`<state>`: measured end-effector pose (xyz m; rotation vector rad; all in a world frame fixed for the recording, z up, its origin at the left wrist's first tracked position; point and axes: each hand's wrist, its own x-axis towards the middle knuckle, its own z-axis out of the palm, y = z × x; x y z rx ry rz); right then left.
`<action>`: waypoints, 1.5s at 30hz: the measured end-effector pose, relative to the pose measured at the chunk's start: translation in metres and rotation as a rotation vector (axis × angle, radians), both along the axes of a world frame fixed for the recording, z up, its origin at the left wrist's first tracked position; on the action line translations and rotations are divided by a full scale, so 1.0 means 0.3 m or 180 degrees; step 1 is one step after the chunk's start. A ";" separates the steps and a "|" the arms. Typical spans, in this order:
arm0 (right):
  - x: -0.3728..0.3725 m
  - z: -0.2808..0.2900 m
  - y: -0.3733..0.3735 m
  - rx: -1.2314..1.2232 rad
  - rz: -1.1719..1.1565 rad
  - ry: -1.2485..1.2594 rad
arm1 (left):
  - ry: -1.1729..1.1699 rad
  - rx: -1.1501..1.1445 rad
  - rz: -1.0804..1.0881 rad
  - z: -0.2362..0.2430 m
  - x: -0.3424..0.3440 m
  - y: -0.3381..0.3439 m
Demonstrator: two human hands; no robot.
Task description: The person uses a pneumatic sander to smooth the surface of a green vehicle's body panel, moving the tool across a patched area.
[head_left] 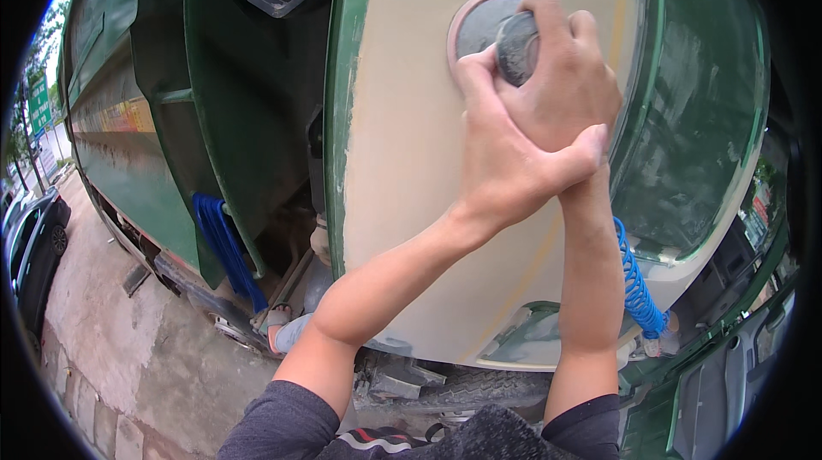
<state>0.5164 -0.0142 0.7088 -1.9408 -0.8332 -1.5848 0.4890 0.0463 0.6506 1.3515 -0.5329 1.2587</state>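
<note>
Held the round sander [481, 25] against the pale panel [411, 118] of a green vehicle [344, 49], with the right hand [569, 83] curled around its dark knob [518, 49]. Laid the left hand [505, 152] over the right wrist [586, 186] with thumb [575, 157] across; could not tell how far closed, with fingers partly hidden.

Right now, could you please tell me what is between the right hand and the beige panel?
In the head view, a round grey tool is between them: the right hand holds its dark knob over the beige panel.
</note>
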 end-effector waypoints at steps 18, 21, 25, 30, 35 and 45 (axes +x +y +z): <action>0.018 -0.164 0.058 -0.0803 0.0550 -0.0506 | -0.0263 -0.0712 0.0208 -0.221 -0.012 0.011; 0.042 -0.010 0.007 -0.0473 0.0375 -0.0472 | -0.0178 -0.0371 0.0179 -0.042 0.029 -0.004; 0.088 0.153 -0.070 -0.0109 -0.0023 -0.0525 | -0.0565 0.0087 0.0235 0.129 0.156 -0.076; 0.092 0.127 -0.084 -0.0200 -0.0021 -0.0716 | -0.1026 -0.0209 -0.0033 0.088 0.181 -0.121; 0.063 0.044 -0.057 -0.0394 0.0055 -0.0800 | -0.1367 -0.0374 -0.0061 0.020 0.192 -0.117; 0.042 -0.046 -0.053 -0.0555 0.0104 -0.0759 | -0.1213 -0.0396 -0.0084 -0.087 0.168 -0.107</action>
